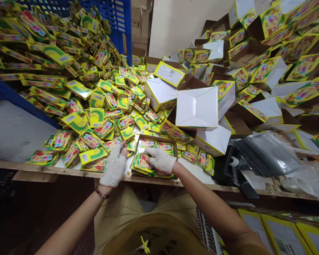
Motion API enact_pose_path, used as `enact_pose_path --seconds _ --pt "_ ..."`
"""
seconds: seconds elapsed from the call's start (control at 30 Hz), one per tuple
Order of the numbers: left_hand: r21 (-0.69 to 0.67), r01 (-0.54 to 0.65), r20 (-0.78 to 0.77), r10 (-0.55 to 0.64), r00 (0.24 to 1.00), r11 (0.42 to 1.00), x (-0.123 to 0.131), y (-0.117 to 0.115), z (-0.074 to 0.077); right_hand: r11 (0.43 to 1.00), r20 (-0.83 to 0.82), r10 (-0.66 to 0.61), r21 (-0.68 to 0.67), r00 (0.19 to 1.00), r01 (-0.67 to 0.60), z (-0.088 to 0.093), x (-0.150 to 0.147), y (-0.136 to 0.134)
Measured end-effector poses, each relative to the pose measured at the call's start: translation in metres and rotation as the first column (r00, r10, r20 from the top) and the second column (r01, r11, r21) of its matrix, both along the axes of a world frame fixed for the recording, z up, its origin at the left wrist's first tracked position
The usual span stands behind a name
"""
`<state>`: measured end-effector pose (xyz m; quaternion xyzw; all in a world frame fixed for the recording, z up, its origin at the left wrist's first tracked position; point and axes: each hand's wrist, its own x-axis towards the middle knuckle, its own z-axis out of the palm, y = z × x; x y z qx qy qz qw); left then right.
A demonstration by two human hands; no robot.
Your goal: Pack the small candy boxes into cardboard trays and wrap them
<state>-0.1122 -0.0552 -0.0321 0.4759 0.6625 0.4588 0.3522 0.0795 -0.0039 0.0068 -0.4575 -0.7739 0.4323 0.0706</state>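
Both my hands wear white fingerless gloves. My left hand point(115, 163) rests at the table's front edge, fingers curled, its fingertips touching yellow-green packets beside an open cardboard box point(172, 143). My right hand point(160, 159) lies on top of the colourful packets point(143, 163) stacked in that box, fingers bent over them. A large heap of the same yellow-green packets point(95, 95) covers the table behind and to the left.
Folded white-and-yellow cartons point(197, 108) pile up at the back right. A blue plastic crate point(117, 17) stands behind the heap. A dark tape dispenser point(235, 163) and clear plastic bags point(268, 152) lie at the right. The wooden table edge point(42, 168) runs across the front.
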Motion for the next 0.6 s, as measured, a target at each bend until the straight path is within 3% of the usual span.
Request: enact_pose_path --seconds 0.13,0.33,0.47,0.6 --pt "-0.077 0.046 0.055 -0.041 0.998 0.996 0.021 -0.027 -0.018 0.999 -0.098 0.014 -0.041 0.995 -0.018 -0.009 0.001 0.004" --pt "0.031 -0.06 0.036 0.059 0.998 0.998 0.051 -0.043 -0.033 0.991 -0.159 -0.136 -0.029 0.978 0.133 -0.022 0.003 0.005" --pt "0.027 -0.078 0.086 0.075 0.993 0.997 0.053 -0.045 -0.041 0.98 -0.165 -0.064 0.176 0.984 0.093 -0.031 -0.004 -0.008" --pt "0.041 -0.06 0.15 0.053 0.987 0.997 0.051 -0.054 -0.045 0.907 -0.124 0.062 0.422 0.99 -0.004 -0.041 -0.011 -0.022"
